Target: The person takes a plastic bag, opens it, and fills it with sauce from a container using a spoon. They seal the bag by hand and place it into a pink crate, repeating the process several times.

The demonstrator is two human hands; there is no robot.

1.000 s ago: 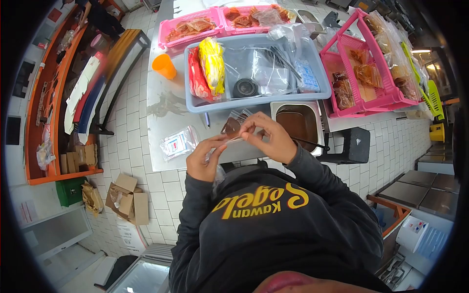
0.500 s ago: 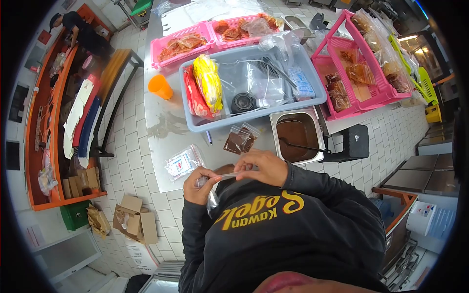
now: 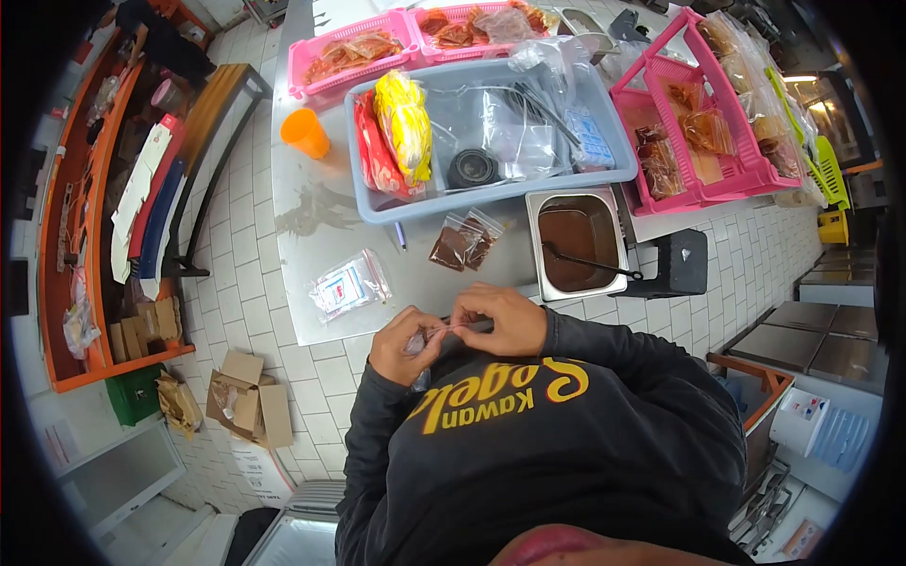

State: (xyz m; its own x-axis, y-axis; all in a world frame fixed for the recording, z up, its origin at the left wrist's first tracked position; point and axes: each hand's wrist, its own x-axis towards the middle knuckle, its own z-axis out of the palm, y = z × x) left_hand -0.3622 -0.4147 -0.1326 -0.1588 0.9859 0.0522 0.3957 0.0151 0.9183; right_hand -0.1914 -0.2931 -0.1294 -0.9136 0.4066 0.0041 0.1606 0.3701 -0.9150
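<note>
My left hand (image 3: 404, 347) and my right hand (image 3: 505, 321) meet just off the table's near edge, in front of my dark shirt. Both are closed in a pinch on a clear plastic bag (image 3: 421, 379), its edge stretched thin between the fingertips. Most of the bag is hidden behind my left hand, and its contents cannot be made out. Beyond my hands lie small bags of dark brown sauce (image 3: 465, 241). To their left is a bundle of clear bags (image 3: 347, 286). A steel pan (image 3: 534, 247) of brown sauce, with a dark-handled ladle (image 3: 595, 264) in it, stands at the right.
A blue-grey tub (image 3: 453, 209) holds red and yellow packs and a black coil. Pink baskets (image 3: 300, 62) with bagged food stand behind it; another pink basket (image 3: 703, 200) is at right. An orange cup (image 3: 305, 133) and a pen (image 3: 401, 236) are on the table. A person (image 3: 160, 42) bends at far left.
My hands have drawn closer together, pinching the bag's edge between both sets of fingertips. The view has shifted slightly, so the table appears higher.
</note>
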